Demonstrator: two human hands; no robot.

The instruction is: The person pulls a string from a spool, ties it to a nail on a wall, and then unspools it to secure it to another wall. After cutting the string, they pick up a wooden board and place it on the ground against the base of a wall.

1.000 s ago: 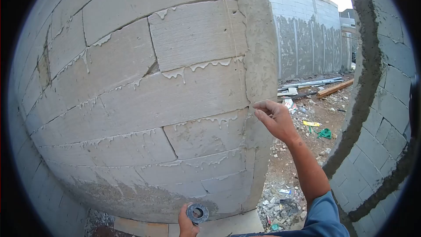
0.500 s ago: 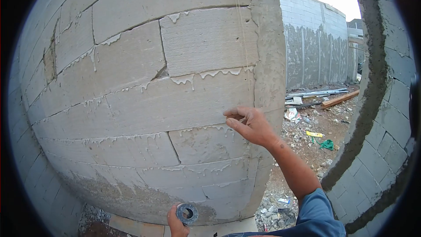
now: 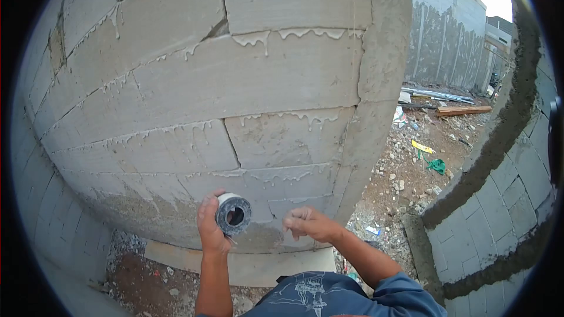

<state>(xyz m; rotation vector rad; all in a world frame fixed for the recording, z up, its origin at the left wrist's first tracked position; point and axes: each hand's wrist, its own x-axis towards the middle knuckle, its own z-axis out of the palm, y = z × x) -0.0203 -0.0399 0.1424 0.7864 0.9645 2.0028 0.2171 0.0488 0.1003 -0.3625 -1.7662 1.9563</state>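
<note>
My left hand (image 3: 210, 223) is wrapped round a roll of tape (image 3: 222, 213), pale on its outer side, with a dark grey face and a hollow core turned toward me. To the right of the roll, my right hand (image 3: 309, 224) is closed, its thumb and fingers drawn together. Whatever may be between those fingertips is too small to make out. Both hands are in front of the lower part of a block wall (image 3: 282, 76), which has drips of hardened mortar along its joints. A gap separates the right hand from the roll.
A concrete column edge (image 3: 385, 41) ends the wall on the right. Beyond lies rubble ground with a green rag (image 3: 436, 166), a yellow wrapper (image 3: 422, 147), wooden planks (image 3: 464, 110) and metal lengths (image 3: 437, 95). Another block wall (image 3: 505, 211) curves along the right.
My right hand has come down from the wall by the column and its fingers have closed. My left hand has risen with the roll. The view has tilted downward.
</note>
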